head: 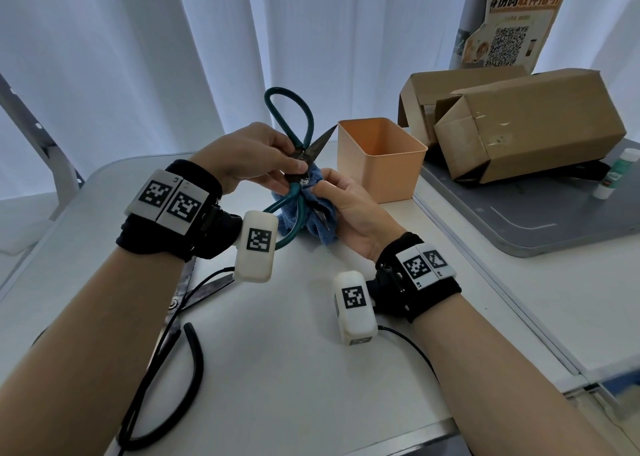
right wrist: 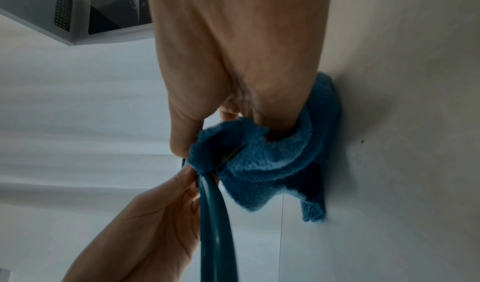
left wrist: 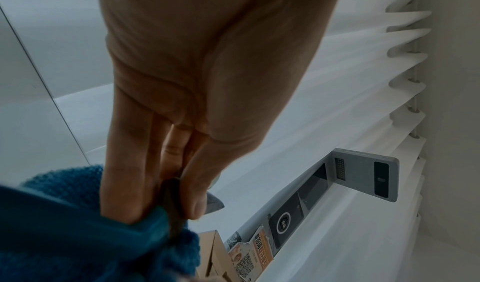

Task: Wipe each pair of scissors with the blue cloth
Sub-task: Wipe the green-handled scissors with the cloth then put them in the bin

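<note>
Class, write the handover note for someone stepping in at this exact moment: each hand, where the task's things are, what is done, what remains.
Left hand pinches the green-handled scissors near the pivot, blades spread open, held above the table.
Right hand holds the blue cloth wrapped round the lower blade.
Black-handled scissors lie on the table under the left forearm.
Done: wiping of the green pair is underway.
Left: finish this pair; whether the black pair is wiped cannot be told.

right hand (right wrist: 233, 61) bunches the blue cloth (right wrist: 272, 163) round teal-handled scissors (right wrist: 215, 214) (left hand (right wrist: 145, 225) pinching them).
</note>
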A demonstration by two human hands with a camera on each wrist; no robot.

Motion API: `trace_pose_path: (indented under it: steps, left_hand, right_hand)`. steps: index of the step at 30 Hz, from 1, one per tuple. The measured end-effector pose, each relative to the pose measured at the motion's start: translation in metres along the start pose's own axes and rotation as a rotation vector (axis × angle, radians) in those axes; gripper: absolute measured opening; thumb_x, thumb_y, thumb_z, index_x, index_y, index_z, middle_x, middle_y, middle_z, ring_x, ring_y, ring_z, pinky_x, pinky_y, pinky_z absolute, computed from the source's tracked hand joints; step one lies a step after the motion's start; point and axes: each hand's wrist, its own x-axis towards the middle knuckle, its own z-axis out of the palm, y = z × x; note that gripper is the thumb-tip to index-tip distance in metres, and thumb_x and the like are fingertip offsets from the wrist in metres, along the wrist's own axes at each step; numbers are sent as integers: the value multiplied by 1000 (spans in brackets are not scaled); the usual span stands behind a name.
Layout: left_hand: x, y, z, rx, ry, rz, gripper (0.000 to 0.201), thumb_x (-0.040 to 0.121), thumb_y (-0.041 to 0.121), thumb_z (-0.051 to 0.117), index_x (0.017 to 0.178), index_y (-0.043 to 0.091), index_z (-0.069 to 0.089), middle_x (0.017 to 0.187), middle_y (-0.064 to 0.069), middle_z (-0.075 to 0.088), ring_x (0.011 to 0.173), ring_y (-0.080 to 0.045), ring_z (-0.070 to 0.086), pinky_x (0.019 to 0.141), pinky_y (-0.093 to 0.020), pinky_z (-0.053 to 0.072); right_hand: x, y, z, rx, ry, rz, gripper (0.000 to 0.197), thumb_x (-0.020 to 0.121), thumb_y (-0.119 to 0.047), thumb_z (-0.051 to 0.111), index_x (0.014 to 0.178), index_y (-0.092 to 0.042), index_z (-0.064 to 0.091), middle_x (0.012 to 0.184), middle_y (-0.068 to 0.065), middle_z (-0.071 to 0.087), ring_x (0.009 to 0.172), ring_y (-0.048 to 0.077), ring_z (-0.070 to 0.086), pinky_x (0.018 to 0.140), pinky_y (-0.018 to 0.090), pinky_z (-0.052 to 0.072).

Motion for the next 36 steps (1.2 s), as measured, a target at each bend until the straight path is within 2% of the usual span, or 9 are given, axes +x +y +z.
trace_pose_path:
  steps: [3,8,11,18,23,27,31,33,36]
  left_hand:
    - [0,0,-1,-7,13,-3,19,90,12,70,107,3,68,101,-19,73,96,-31,72,72,-28,62]
    - [-1,0,-1,-20,16,2,20,91,12,70,108,3,68,102,-17,74,91,-29,72,74,-29,62]
    - [-1,0,-1,-19,12,2,17,90,12,70,105,4,68,101,-18,73,85,-24,71,72,-27,62]
    - [-2,2,2,-5,10,6,19,91,12,70,106,1,68,101,-19,73,93,-32,72,72,-27,62]
    - [-3,2,1,0,4,4,17,91,12,70,105,2,68,101,-19,73,96,-32,72,72,-27,62]
    - [-3,2,0,9,22,6,17,91,12,69,105,3,68,100,-17,73,90,-27,73,71,-27,62]
    - [-2,1,0,27,-3,11,17,93,14,67,106,3,67,104,-19,73,92,-28,72,74,-27,62]
    - [-2,1,0,32,-8,20,17,95,14,64,107,2,66,104,-20,72,84,-23,72,71,-25,61]
    - [-3,2,0,21,-2,27,12,98,14,59,105,5,64,99,-13,74,72,-15,71,64,-22,59]
  right_hand:
    - [1,0,-1,-11,-17,3,12,98,0,49,107,-8,49,101,15,64,85,23,68,66,32,58]
    - [0,1,0,-25,1,5,7,97,-3,52,99,-9,50,96,13,65,83,21,67,69,32,59]
    - [2,1,-1,-20,-15,3,8,98,-1,48,100,-9,49,99,15,64,88,24,65,78,36,59]
    - [-1,2,0,-53,16,26,7,97,-4,54,98,-9,50,96,14,65,83,23,66,59,28,56]
    - [2,2,-1,-56,-4,10,8,98,-1,48,98,-9,52,100,15,63,91,25,65,86,40,56]
    - [1,2,-1,-69,11,13,7,97,-2,53,99,-9,52,98,14,65,87,22,66,77,34,59]
    - [2,3,-1,-70,28,1,5,97,-5,54,98,-10,53,101,15,64,91,23,65,84,36,57]
    - [2,3,-1,-54,54,-21,2,97,-10,54,98,-9,55,101,16,64,90,25,65,75,35,58]
    - [4,3,-4,-5,141,-69,23,98,-24,56,112,-6,57,109,21,64,96,31,64,64,34,56]
